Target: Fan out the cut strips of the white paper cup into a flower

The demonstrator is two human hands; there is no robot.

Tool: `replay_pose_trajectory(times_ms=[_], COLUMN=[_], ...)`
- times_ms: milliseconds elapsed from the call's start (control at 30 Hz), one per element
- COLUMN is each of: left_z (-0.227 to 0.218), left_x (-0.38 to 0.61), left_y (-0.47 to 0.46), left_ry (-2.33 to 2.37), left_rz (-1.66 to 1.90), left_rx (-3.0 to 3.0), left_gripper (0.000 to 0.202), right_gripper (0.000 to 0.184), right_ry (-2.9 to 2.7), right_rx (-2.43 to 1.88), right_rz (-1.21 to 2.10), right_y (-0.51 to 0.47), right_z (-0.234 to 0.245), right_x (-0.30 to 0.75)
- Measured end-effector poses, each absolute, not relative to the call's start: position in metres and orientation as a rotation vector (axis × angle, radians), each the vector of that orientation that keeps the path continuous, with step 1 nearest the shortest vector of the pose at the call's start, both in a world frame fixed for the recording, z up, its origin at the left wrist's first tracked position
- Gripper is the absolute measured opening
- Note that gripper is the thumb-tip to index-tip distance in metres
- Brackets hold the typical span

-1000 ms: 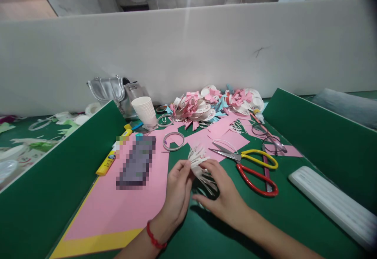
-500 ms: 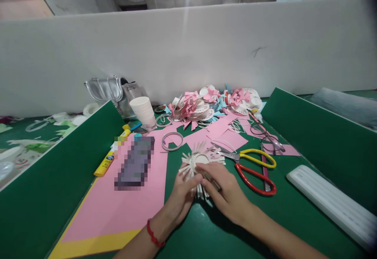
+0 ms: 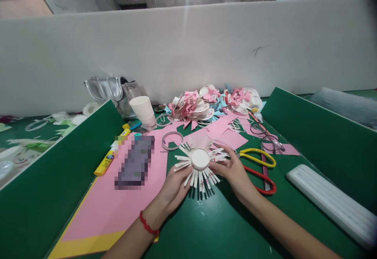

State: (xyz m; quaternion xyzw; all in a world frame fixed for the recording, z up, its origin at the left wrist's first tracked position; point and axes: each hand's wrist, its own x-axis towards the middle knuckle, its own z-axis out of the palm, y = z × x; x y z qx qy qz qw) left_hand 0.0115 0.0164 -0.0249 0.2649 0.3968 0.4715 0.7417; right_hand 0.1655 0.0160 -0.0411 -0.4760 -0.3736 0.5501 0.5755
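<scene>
Left hand [image 3: 176, 181] and right hand [image 3: 234, 171] flank a white paper cup [image 3: 200, 159], its wall cut into narrow strips splayed around the round base, above the green tabletop [image 3: 203, 229]. A large pink paper sheet [image 3: 113, 212] lies left; metal scissors with red and yellow handles [image 3: 268, 192] are partly hidden behind the right hand. Thumbs and fingers clamp the cup from opposite sides.

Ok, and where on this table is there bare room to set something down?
Bare green table shows between the left forearm and right forearm, nearer than the fringed cup, and between the right forearm and the white strip. The back is crowded: paper pile, stacked cups, pink scraps. Scissors lie partly behind the right hand.
</scene>
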Motion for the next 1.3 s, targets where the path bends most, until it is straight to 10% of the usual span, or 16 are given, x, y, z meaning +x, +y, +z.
replay_pose_trajectory(times_ms=[1300], left_z=[-0.025], left_x=[0.006], left_y=[0.02], left_ry=[1.075], left_rz=[0.949], left_rx=[0.902], left_gripper=[0.028], right_gripper=[0.031], right_ry=[-0.892], right_rx=[-1.163], right_rz=[1.338], right_y=[0.018], right_z=[-0.04], right_x=[0.169])
